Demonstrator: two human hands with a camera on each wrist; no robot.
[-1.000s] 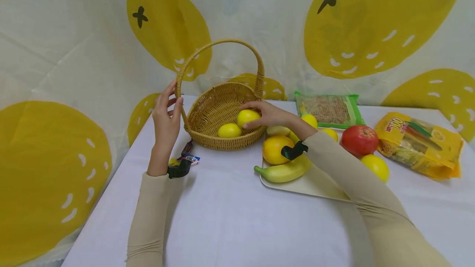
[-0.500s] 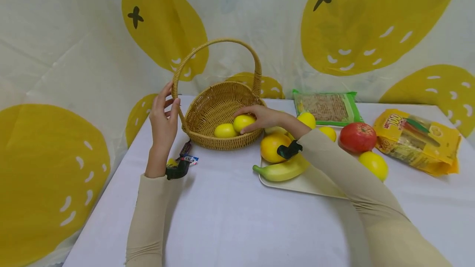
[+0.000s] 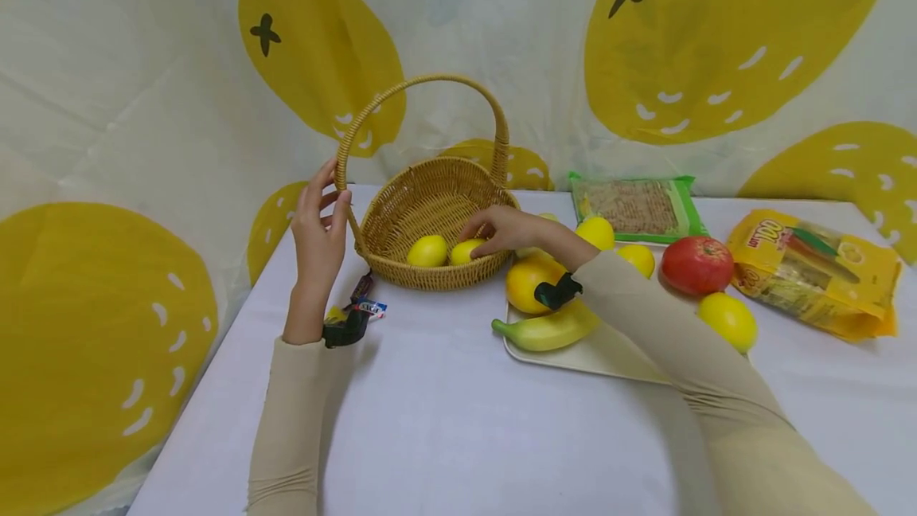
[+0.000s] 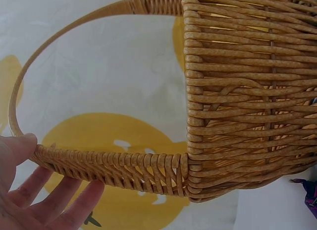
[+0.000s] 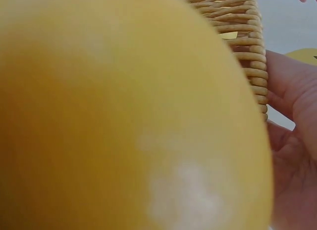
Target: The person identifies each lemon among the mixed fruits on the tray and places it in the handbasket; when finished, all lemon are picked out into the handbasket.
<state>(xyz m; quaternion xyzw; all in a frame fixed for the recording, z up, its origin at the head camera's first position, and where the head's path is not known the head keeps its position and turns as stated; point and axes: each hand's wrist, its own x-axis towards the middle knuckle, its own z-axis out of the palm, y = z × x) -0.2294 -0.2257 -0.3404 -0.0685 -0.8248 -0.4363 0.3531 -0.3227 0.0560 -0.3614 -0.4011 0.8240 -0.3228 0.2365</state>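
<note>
A round wicker basket (image 3: pixel 401 269) with a tall arched handle stands toward the back of the table. My left hand (image 3: pixel 318 229) holds the left side of the handle. In the left wrist view, the thumb lies over the handle (image 4: pixel 114 163) and the fingers come from beneath. My right hand (image 3: pixel 505 229) reaches over the basket's right rim, thumb and fingers around a yellow lemon (image 3: pixel 464 252) low inside. Just left of it lies a second lemon (image 3: pixel 427 251). A large blurred yellow-orange fruit (image 5: pixel 124 121) fills most of the right wrist view, hiding the held lemon.
Right of the basket, a pale tray (image 3: pixel 616 357) bears a banana (image 3: pixel 548 330), an orange-yellow fruit (image 3: pixel 530 281) and several lemons. Farther right are a red pomegranate (image 3: pixel 697 265), a yellow snack bag (image 3: pixel 817 273) and a green-edged packet (image 3: pixel 637 207). Small wrapped candies (image 3: pixel 368 309) lie by my left wrist.
My right hand has lowered its lemon into the basket. The other lemon has shifted slightly left. My left hand has stayed on the handle.
</note>
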